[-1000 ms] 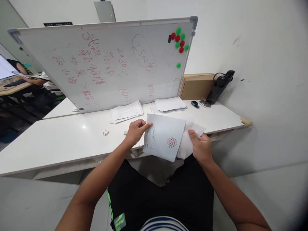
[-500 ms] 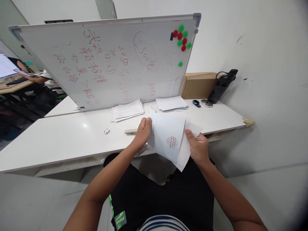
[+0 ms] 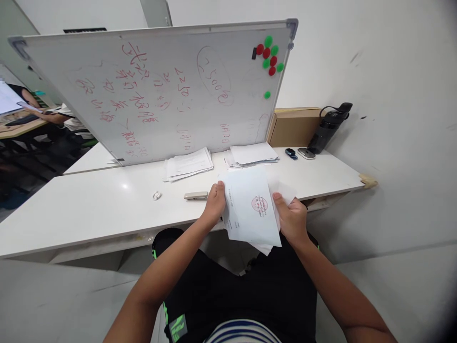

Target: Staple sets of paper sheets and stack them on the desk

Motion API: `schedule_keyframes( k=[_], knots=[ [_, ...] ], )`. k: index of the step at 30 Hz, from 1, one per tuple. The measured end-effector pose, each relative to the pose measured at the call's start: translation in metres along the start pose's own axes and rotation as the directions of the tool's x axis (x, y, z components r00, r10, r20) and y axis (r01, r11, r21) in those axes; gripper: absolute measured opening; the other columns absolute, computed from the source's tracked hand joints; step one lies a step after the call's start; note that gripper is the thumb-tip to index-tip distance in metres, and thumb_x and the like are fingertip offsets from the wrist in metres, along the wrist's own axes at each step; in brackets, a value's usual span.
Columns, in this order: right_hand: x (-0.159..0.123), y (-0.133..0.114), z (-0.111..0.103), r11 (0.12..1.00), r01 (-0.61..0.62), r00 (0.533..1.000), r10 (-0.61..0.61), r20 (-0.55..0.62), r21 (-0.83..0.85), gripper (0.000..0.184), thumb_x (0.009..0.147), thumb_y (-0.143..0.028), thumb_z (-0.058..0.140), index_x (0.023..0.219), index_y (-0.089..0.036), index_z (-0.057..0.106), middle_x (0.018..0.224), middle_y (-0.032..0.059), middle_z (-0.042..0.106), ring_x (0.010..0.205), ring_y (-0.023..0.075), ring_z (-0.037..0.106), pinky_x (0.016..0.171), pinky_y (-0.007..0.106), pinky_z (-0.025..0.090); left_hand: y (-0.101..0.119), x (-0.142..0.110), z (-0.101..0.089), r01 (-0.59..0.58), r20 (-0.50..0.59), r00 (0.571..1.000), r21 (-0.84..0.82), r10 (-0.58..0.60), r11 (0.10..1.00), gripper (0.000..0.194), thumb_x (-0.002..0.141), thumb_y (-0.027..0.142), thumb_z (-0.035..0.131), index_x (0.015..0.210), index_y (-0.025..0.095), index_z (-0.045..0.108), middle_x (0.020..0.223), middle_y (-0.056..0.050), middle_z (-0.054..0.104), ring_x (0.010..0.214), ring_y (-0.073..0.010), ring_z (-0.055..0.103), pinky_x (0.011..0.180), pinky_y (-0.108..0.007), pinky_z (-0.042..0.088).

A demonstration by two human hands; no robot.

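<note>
Several sheets of paper (image 3: 246, 205) are held over my lap at the desk's front edge. The top sheet carries a round red stamp and a few printed lines. My left hand (image 3: 215, 205) is closed on the left edge of the sheets, thumb on top. At the right side, my right hand (image 3: 293, 220) is closed on the sheets behind, its thumb pressing near the top sheet's edge. A stapler (image 3: 196, 196) lies on the desk just left of my left hand. Two paper stacks, one on the left (image 3: 189, 164) and one on the right (image 3: 254, 154), rest behind the held sheets.
A whiteboard (image 3: 150, 95) with red writing and magnets stands along the back of the white desk (image 3: 89, 205). A small white object (image 3: 157, 195) lies on the left. Toward the right are a mouse (image 3: 306, 153), a watch (image 3: 291, 153), a black bottle (image 3: 330, 127) and a cardboard box (image 3: 296, 128).
The top sheet has swung down and right, now facing me more squarely over the sheets behind. My left hand has shifted slightly down and right, leaving more of the stapler visible.
</note>
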State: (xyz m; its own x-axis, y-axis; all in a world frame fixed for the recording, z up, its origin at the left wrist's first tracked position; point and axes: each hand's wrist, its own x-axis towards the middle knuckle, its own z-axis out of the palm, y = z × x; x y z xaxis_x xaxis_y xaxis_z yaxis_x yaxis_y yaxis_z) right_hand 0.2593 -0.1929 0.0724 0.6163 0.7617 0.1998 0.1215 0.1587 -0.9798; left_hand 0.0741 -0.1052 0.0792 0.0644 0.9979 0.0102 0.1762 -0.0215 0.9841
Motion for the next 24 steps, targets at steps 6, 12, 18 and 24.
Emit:
schedule_keyframes(
  k=[6, 12, 18, 24],
  knots=[
    [0.0, 0.002, 0.001, 0.996, 0.034, 0.999, -0.033, 0.015, -0.081, 0.039, 0.078, -0.052, 0.064, 0.089, -0.014, 0.07, 0.088, 0.0087, 0.073, 0.082, 0.0254, 0.066, 0.071, 0.037, 0.051, 0.003, -0.004, 0.003, 0.014, -0.012, 1.0, -0.034, -0.014, 0.999, 0.049, 0.082, 0.069, 0.046, 0.088, 0.021, 0.048, 0.074, -0.001, 0.055, 0.07, -0.0166, 0.052, 0.063, -0.027, 0.041],
    [0.002, -0.005, -0.002, 0.998, 0.009, 0.995, -0.002, 0.102, -0.067, 0.043, 0.079, -0.058, 0.058, 0.082, -0.016, 0.068, 0.079, 0.0068, 0.071, 0.077, 0.0234, 0.063, 0.069, 0.035, 0.049, 0.012, -0.013, 0.0, -0.078, 0.102, 0.991, -0.105, 0.089, 0.991, 0.045, 0.075, 0.058, 0.063, 0.093, 0.018, 0.056, 0.088, -0.005, 0.064, 0.076, -0.0184, 0.057, 0.067, -0.029, 0.044],
    [0.002, -0.004, 0.004, 0.995, -0.038, 0.947, 0.006, 0.32, 0.093, 0.048, 0.085, -0.061, 0.046, 0.106, -0.021, 0.063, 0.101, 0.0076, 0.069, 0.095, 0.024, 0.063, 0.084, 0.038, 0.049, 0.013, -0.013, -0.005, -0.202, -0.096, 0.974, 0.036, 0.204, 0.979, 0.037, 0.081, 0.056, 0.058, 0.087, 0.019, 0.053, 0.084, -0.003, 0.06, 0.078, -0.0181, 0.055, 0.067, -0.028, 0.041],
    [0.014, -0.01, 0.032, 0.993, 0.109, 0.943, -0.09, 0.32, -0.044, 0.041, 0.077, -0.045, 0.064, 0.111, -0.023, 0.054, 0.106, 0.007, 0.066, 0.097, 0.0238, 0.061, 0.084, 0.039, 0.049, 0.02, -0.001, -0.003, -0.338, -0.195, 0.908, 0.186, 0.372, 0.923, 0.038, 0.081, 0.055, 0.058, 0.09, 0.021, 0.043, 0.078, -0.001, 0.054, 0.073, -0.018, 0.055, 0.063, -0.027, 0.039]
  ],
)
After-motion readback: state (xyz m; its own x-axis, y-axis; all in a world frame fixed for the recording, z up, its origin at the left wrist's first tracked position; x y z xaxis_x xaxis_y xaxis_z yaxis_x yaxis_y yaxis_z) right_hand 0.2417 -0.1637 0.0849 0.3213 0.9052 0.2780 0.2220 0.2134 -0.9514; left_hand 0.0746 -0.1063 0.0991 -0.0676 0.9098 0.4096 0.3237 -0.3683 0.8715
